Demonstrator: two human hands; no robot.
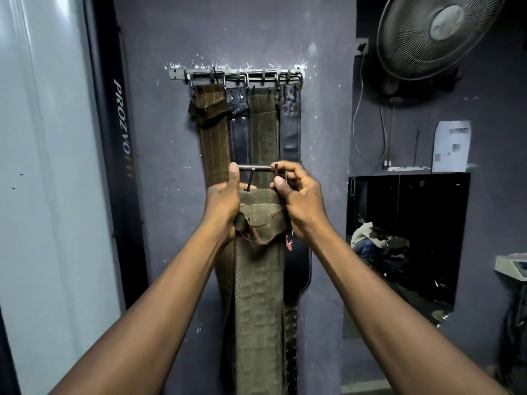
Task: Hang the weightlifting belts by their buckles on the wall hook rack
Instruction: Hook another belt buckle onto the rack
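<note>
I hold an olive-green weightlifting belt (pixel 260 295) upright in front of the wall, below the metal hook rack (pixel 236 74). My left hand (pixel 224 201) grips the left side of its metal buckle (pixel 254 168), thumb up along the frame. On the buckle's right side my right hand (pixel 296 195) pinches the frame and prong. The belt's strap hangs straight down between my forearms. On the rack several belts hang by their buckles: a brown one (pixel 215 138), a black one (pixel 239 132), an olive one (pixel 263 129) and a dark leather one (pixel 291 129).
A wall fan (pixel 436 35) is mounted at the upper right with cables below it. A dark opening (pixel 407 232) in the right wall shows a seated person. A black post (pixel 119 155) and a pale panel (pixel 48 166) stand at the left.
</note>
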